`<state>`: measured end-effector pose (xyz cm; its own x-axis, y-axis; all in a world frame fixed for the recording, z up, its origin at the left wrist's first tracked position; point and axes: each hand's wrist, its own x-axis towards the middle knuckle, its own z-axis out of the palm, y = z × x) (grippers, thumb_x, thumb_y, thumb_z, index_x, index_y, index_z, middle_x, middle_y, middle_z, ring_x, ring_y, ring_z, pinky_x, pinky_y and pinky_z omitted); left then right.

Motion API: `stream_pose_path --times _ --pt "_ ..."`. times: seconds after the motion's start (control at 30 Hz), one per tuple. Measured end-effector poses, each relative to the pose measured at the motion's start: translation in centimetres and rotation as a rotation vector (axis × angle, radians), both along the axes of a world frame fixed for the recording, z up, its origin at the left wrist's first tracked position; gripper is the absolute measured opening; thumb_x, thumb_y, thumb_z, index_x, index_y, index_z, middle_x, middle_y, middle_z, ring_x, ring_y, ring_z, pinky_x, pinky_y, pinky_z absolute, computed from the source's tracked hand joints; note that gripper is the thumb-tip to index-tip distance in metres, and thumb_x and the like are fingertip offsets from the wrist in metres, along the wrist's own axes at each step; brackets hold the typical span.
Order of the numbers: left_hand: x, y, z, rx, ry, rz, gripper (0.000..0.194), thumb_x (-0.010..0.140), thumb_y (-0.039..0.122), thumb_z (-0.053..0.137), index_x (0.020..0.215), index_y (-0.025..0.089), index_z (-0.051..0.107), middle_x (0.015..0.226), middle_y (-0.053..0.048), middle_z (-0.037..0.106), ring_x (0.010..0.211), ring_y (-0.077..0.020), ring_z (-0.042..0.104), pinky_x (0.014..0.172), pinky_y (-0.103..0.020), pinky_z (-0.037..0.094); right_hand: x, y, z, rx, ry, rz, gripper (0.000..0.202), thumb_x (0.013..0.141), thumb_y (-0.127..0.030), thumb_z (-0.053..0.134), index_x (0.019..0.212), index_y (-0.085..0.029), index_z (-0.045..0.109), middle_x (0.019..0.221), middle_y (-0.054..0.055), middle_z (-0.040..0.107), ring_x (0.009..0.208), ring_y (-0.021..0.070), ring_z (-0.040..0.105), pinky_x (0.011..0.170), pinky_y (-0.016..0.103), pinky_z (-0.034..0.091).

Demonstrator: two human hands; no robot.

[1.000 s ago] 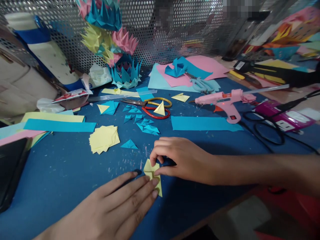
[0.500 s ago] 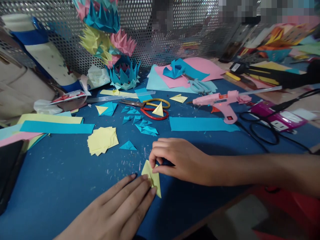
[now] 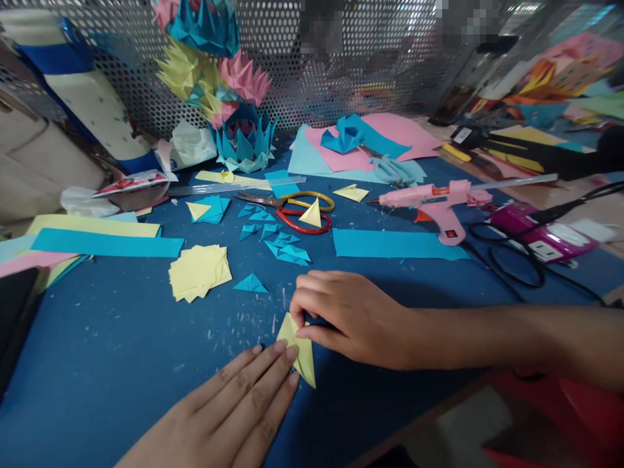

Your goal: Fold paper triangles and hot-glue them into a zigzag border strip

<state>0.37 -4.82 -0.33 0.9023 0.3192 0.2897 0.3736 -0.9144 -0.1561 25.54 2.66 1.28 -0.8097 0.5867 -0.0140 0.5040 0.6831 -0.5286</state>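
Observation:
A folded yellow paper triangle [image 3: 305, 364] lies on the blue tabletop in front of me. My left hand [image 3: 234, 403] rests flat with its fingers stretched out, fingertips on the paper's left side. My right hand [image 3: 346, 318] pinches the paper's upper edge between thumb and forefinger. Just beyond lies a small blue folded triangle [image 3: 251, 283]. To its left is a stack of yellow paper squares [image 3: 199, 273]. Several more blue folded pieces [image 3: 285, 247] lie farther back, near scissors [image 3: 297, 227] with a yellow and a red handle. A yellow folded piece [image 3: 312, 213] sits on the scissors' handles.
Behind the right hand lie a blue paper strip [image 3: 394, 244] and a pink glue gun [image 3: 443, 201] with a black cord [image 3: 507, 260]. Paper strips [image 3: 107, 242] and a dark flat object [image 3: 17, 318] are at left. Folded-paper flowers [image 3: 246, 140] and a bottle [image 3: 92, 97] stand at the back.
My left fingertips have drawn back slightly to the left on the yellow paper. The right hand keeps its pinch, and the view has shifted a little.

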Motion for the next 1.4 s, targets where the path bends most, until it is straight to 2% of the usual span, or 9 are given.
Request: stream_pose_path --times 0.23,0.5,0.73,0.97,1.2,1.4 --pt "0.1 -0.1 0.1 -0.021 0.007 0.006 0.046 0.109 0.028 0.025 0.138 0.010 0.057 0.141 -0.010 0.059 0.135 -0.0198 0.052 0.116 -0.031 0.039 -0.3 0.0 0.1 0.019 -0.033 -0.005 0.012 0.098 -0.024 0.054 0.089 -0.016 0.058 0.093 0.004 0.060 0.081 0.0166 0.050 0.072 0.030 0.035" --pt "0.4 -0.2 0.0 0.034 0.037 0.017 0.054 0.108 0.039 0.022 0.139 0.010 0.056 0.142 -0.011 0.058 0.135 -0.0223 0.051 0.118 -0.035 0.033 -0.3 0.0 0.4 0.009 -0.040 0.004 0.013 0.097 -0.021 0.054 0.085 -0.016 0.057 0.091 0.004 0.060 0.080 0.0163 0.049 0.070 0.029 0.034" --pt "0.4 -0.2 0.1 -0.008 0.039 0.026 0.048 0.108 0.032 0.026 0.141 0.010 0.053 0.146 -0.011 0.055 0.139 -0.0223 0.045 0.123 -0.037 0.022 -0.4 0.2 0.5 -0.013 -0.054 0.011 0.012 0.097 -0.020 0.055 0.086 -0.016 0.057 0.091 0.004 0.059 0.081 0.0166 0.050 0.072 0.029 0.035" --pt "0.3 -0.3 0.2 -0.018 0.048 0.027 0.046 0.108 0.028 0.027 0.143 0.009 0.051 0.147 -0.011 0.053 0.140 -0.0225 0.044 0.123 -0.037 0.023 -0.3 0.3 0.5 -0.016 -0.050 0.014 0.010 0.096 -0.020 0.056 0.087 -0.016 0.057 0.091 0.003 0.059 0.082 0.0160 0.050 0.072 0.029 0.035" --pt "0.7 -0.5 -0.1 0.006 0.099 0.044 0.056 0.107 0.045 0.026 0.144 0.010 0.049 0.148 -0.012 0.053 0.140 -0.0248 0.044 0.118 -0.036 0.031 -0.1 0.2 0.3 -0.015 -0.003 0.019 0.007 0.092 -0.019 0.058 0.086 -0.017 0.055 0.089 0.002 0.057 0.081 0.0152 0.049 0.071 0.028 0.034" --pt "1.0 -0.8 -0.2 0.026 0.112 0.069 0.052 0.108 0.039 0.024 0.143 0.011 0.050 0.148 -0.012 0.052 0.140 -0.0264 0.043 0.121 -0.042 0.021 -0.1 0.1 0.4 -0.009 0.008 0.018 0.007 0.092 -0.018 0.057 0.085 -0.016 0.055 0.089 0.002 0.057 0.080 0.0152 0.048 0.070 0.028 0.034"
